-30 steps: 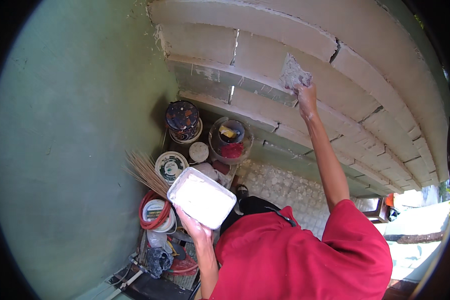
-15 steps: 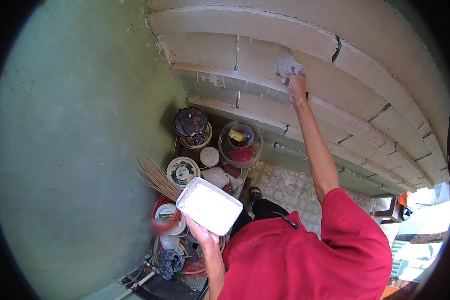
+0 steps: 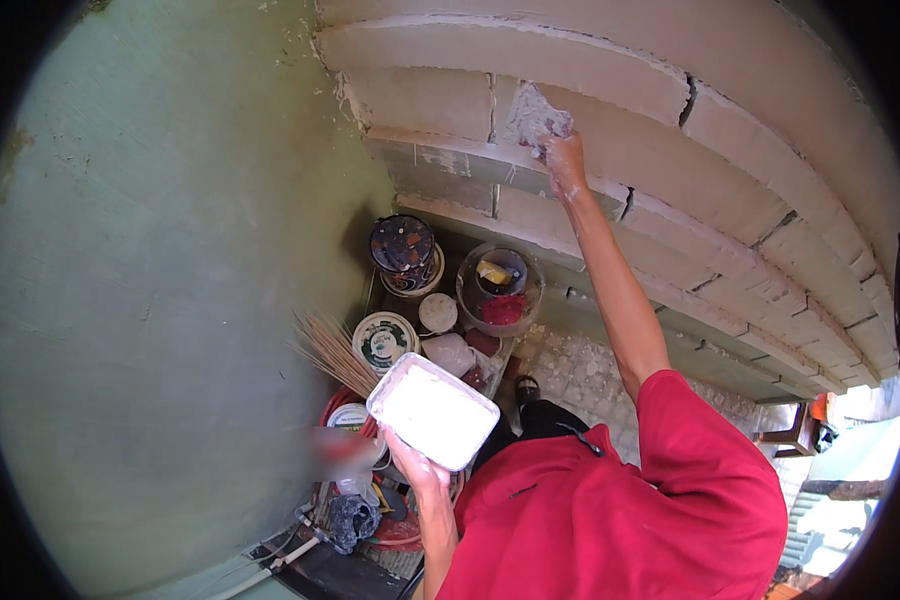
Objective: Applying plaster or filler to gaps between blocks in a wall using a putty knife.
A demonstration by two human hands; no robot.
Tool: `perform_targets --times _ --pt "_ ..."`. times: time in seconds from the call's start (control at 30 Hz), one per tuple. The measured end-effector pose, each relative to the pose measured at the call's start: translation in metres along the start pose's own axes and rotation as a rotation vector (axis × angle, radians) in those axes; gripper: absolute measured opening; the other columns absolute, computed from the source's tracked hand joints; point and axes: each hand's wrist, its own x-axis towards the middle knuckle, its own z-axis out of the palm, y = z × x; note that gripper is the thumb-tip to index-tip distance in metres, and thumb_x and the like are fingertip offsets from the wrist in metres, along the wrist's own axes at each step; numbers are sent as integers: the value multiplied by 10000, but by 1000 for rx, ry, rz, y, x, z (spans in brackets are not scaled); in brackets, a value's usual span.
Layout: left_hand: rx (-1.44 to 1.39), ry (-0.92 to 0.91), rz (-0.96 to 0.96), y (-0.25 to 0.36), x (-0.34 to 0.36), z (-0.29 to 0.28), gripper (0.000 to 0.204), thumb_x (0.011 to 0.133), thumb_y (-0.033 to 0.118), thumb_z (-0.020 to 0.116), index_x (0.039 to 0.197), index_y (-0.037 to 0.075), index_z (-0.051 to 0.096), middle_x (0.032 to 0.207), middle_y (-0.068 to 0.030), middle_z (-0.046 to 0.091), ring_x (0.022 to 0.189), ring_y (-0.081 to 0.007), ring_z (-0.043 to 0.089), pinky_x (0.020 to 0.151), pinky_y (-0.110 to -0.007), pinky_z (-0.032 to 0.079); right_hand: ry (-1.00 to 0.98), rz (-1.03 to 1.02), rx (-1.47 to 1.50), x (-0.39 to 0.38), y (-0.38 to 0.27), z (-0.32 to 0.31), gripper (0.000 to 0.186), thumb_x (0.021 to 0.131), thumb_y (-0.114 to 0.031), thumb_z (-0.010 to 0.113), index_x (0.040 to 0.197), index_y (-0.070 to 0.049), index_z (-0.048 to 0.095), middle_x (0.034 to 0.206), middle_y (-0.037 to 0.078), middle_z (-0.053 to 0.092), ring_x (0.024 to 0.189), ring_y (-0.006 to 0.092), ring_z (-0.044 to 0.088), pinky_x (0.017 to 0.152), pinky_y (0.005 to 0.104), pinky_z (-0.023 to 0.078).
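Tub (white, rectangular) gripped by left hand; right hand grips smeared scraper.

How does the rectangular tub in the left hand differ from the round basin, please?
Shape: the rectangular tub has four rounded corners, while the round basin is circular.
Contents: the tub holds white paste; the basin holds a smaller container with a yellow item in it, plus a red item.
Support: the left hand holds the tub; no hand touches the basin.
Shared: both are open-topped.
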Motion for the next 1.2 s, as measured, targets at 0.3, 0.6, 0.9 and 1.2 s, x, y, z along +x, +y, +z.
perform_targets --times 0.3,0.6,0.9,1.2 --pt "-33 -2 -32 0 13 -11 597 987 485 349 1413 66 338 1407 -111 422 1253 -281 462 1030 -410 405 30 84 284 -53 -37 28 145 740 -23 581 866 15 641 782 42 634 622 113 565 525 281 422" --pt "44 -19 10 7 19 -7 619 980 506 341 1412 62 343 1399 -111 435 1243 -285 472 1020 -410 411 644 -561 -654 -66 -86 -55 364 806 -32 577 1152 79 552 1056 236 585 906 319 579 775 426 437" --pt "50 -102 -57 5 28 -4 606 975 504 355 1400 72 361 1393 -108 440 1236 -284 477 1009 -404 420 777 -736 -815 -54 -64 4 330 892 -112 575 1137 105 536 1112 275 490 1062 391 465 915 436 377" --pt "70 -101 -72 4 28 8 594 975 497 368 1390 72 378 1382 -110 454 1216 -284 491 999 -408 428 803 -675 -845 -57 -67 -33 365 833 -1 545 1186 92 522 1138 285 490 1129 409 422 979 441 340"
